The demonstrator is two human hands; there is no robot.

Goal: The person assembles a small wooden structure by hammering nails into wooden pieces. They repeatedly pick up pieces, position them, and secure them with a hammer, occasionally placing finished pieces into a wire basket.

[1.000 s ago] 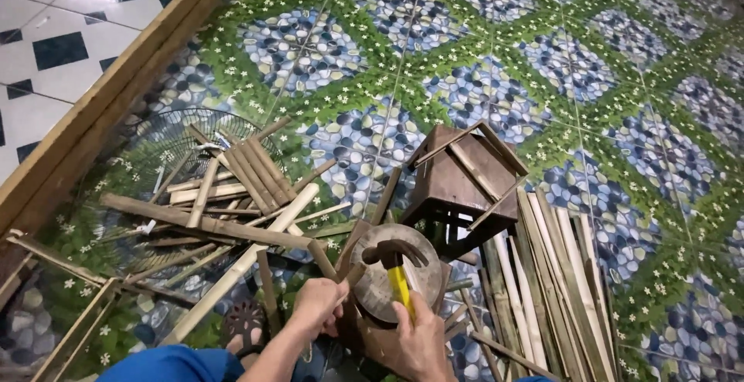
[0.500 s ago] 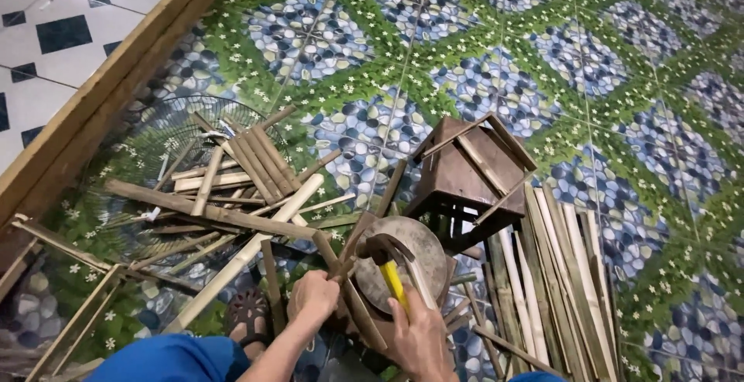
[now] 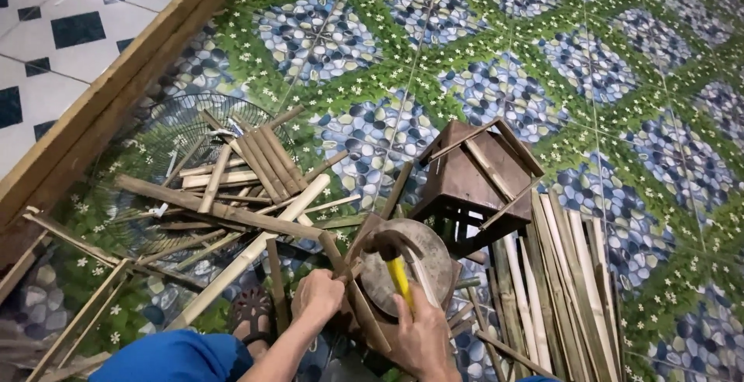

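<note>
While your right hand (image 3: 422, 335) wraps its grip tight around the yellow-handled hammer (image 3: 397, 270) over the round block (image 3: 422, 270), your left hand (image 3: 318, 295) pinches a bamboo strip (image 3: 341, 262) beside it.

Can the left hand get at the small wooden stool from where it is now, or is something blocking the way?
Probably not directly. The left hand is closed on a bamboo strip, and the round wooden block with the yellow-handled tool lies between it and the small wooden stool. It would have to let go and reach over them.
</note>
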